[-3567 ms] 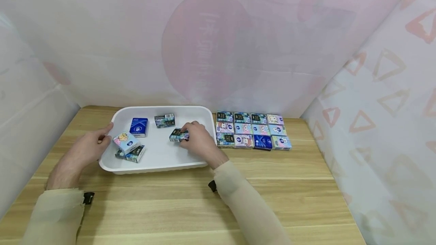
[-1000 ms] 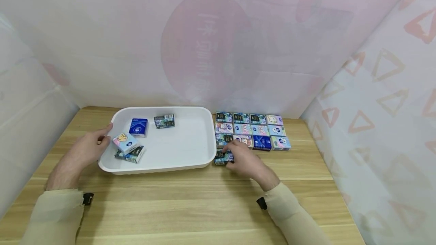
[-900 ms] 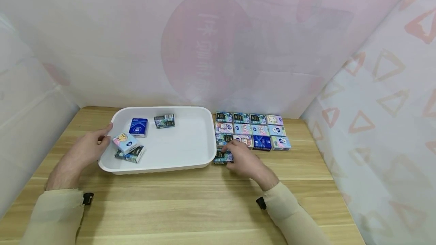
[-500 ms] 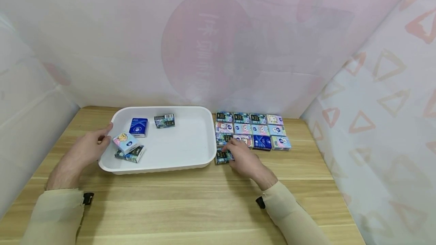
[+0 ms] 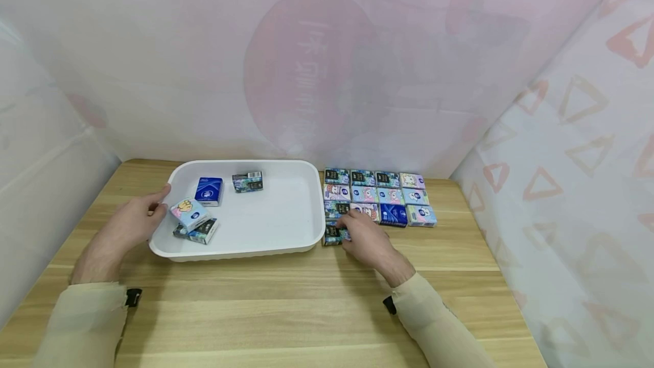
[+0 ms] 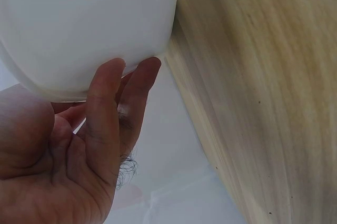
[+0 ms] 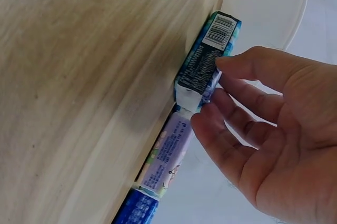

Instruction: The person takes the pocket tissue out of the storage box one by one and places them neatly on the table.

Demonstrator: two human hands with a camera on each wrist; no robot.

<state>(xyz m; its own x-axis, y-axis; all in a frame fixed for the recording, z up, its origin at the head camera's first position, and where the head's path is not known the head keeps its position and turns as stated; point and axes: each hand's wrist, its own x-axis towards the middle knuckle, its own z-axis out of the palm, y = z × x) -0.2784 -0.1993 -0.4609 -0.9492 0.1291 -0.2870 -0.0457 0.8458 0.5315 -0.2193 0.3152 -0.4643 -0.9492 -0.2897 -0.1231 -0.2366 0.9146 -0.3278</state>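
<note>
In the head view my left hand (image 5: 122,223) holds the left rim of a white plastic tray (image 5: 276,220). The left wrist view shows its fingers (image 6: 102,113) against the tray's outer wall (image 6: 89,29). My right hand (image 5: 370,246) has its fingertips on a dark floral tissue pack (image 5: 332,235), flat on the table at the front of the leftmost column, right of the tray. In the right wrist view the thumb (image 7: 237,65) touches that pack's barcoded side, and the other fingers are at its top and near end. Part of the pack is hidden by the hand.
Several tissue packs (image 5: 390,193) lie in tight rows beside the tray, against the back wall. Inside the tray are a blue pack (image 5: 208,191), a dark pack (image 5: 247,182), and a pastel pack (image 5: 189,213) lying on another dark pack (image 5: 205,231). Bare wooden table (image 5: 255,311) lies in front.
My right hand has carried the dark tissue pack from the tray to the table, below the left column. Over the last second the pack has shifted only slightly. My left hand stays put.
</note>
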